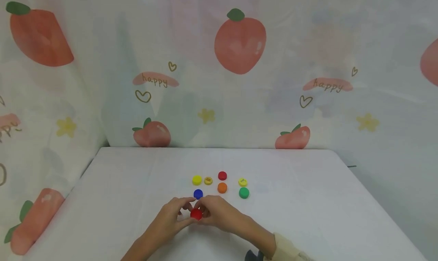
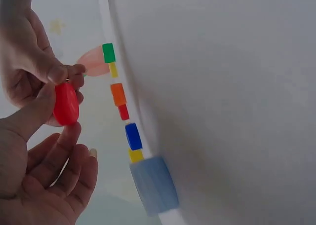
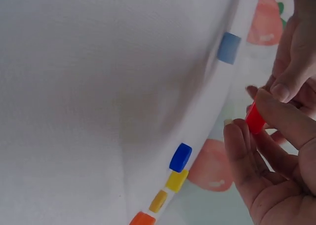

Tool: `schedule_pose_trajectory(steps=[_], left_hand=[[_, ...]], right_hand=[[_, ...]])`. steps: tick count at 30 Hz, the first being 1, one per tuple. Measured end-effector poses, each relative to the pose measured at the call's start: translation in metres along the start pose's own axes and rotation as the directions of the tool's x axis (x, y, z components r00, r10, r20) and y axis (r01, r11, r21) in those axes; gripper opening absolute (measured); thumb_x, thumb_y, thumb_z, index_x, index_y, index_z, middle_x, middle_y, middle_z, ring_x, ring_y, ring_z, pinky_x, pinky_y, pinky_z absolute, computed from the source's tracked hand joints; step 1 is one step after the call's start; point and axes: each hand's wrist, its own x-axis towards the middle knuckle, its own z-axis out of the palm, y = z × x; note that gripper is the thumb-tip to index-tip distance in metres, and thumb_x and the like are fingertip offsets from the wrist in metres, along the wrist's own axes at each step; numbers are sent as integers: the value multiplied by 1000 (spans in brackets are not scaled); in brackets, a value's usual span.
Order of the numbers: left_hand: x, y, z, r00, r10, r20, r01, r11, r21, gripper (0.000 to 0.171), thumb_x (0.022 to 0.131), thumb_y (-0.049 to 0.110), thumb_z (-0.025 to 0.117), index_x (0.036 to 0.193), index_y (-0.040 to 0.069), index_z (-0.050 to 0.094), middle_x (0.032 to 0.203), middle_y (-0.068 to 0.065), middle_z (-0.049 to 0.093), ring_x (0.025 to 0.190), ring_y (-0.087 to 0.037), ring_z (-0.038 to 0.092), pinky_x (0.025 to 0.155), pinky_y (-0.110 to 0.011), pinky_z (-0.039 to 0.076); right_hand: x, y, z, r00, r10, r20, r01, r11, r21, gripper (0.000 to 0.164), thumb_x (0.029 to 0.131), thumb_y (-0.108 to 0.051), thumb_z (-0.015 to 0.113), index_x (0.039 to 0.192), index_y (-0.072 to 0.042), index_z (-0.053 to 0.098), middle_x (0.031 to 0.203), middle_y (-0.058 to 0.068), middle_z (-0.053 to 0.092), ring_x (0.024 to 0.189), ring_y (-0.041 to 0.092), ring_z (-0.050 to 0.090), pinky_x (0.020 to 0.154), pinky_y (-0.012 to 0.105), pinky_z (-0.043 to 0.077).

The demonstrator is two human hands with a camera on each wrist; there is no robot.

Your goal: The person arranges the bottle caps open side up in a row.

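A red bottle cap [image 1: 196, 214] is held between both hands just in front of the scattered caps. My left hand [image 1: 170, 215] pinches it from the left, and in the left wrist view the thumb presses on the cap's [image 2: 66, 104] edge. From the other side my right hand [image 1: 219, 211] grips it with thumb and finger, as the right wrist view also shows on the red cap [image 3: 255, 119]. A blue cap [image 1: 198, 194] lies just beyond the fingertips. Close to the left hand stands a light blue cap [image 2: 154, 187], which the left hand seems to hide in the head view.
Behind the hands on the white table [image 1: 308, 207] lie a yellow cap [image 1: 196, 180], a gold cap [image 1: 208, 180], another red cap [image 1: 222, 175], an orange cap [image 1: 222, 188], a printed yellow cap [image 1: 243, 182] and a green cap [image 1: 244, 193]. A dark object [image 1: 253, 255] shows below the right sleeve.
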Motion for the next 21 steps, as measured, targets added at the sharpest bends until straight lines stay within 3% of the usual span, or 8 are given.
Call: schedule_pose_trajectory(steps=[5,10,13,18,21], left_hand=[[0,-9,-11,997,20,74,-26,996,83,58,76,17,80,128,10,53,94,16,59,94,-13,55,83,-34,50],[1,-12,-19,987,-30,161,11,993,120,56,76,17,80,125,10,53,94,15,60,94,-15,56,83,-36,50],[0,-14,-21,980,-14,201,-13,991,133,54,76,16,79,123,10,53,93,15,60,93,-15,55,82,-36,49],[-5,-18,-15,975,43,216,-83,980,180,49,77,17,78,119,10,54,86,19,57,92,-15,52,83,-43,38],[-6,-20,-15,971,28,238,-84,970,230,50,76,21,79,118,9,55,83,20,55,92,-14,52,83,-45,32]], right_hand=[[8,-3,6,999,-21,29,22,998,-51,30,78,-10,77,105,-8,65,85,-10,63,73,-1,56,66,11,46],[17,-6,13,999,18,40,-14,995,-97,26,78,-14,78,102,-9,67,80,-11,61,70,-1,54,64,11,46],[21,-8,18,997,58,58,-49,988,-145,25,78,-16,79,99,-12,67,76,-11,58,69,0,52,63,12,45],[25,-12,28,992,80,95,-57,973,-222,26,76,-19,80,97,-13,65,72,-11,52,66,1,49,63,13,44],[26,-13,33,993,45,106,-17,968,-250,29,75,-20,81,97,-13,64,70,-12,51,64,1,48,61,13,42]])
